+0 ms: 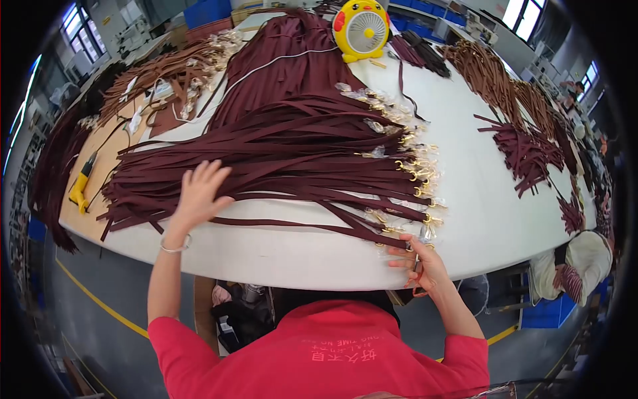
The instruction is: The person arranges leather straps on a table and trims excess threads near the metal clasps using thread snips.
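Long dark maroon straps (266, 159) lie in a wide pile across the white table, with gold clasps (419, 169) in clear wrapping at their right ends. My left hand (201, 193) is over the left part of the pile, fingers spread, holding nothing. Near the front edge my right hand (425, 265) has its thumb and index finger closed at the clasp end of the nearest strap (299, 227). Below those fingers, a small tool with orange-red handles (419, 290) hangs in the same hand, partly hidden by the fingers.
A yellow chick-shaped fan (362, 30) stands at the back. More maroon straps (279, 60) lie behind the pile. Brown straps are at the left (159, 73) and right (485, 73). A yellow-handled tool (80, 189) lies at the left edge. A person (585, 263) is at the far right.
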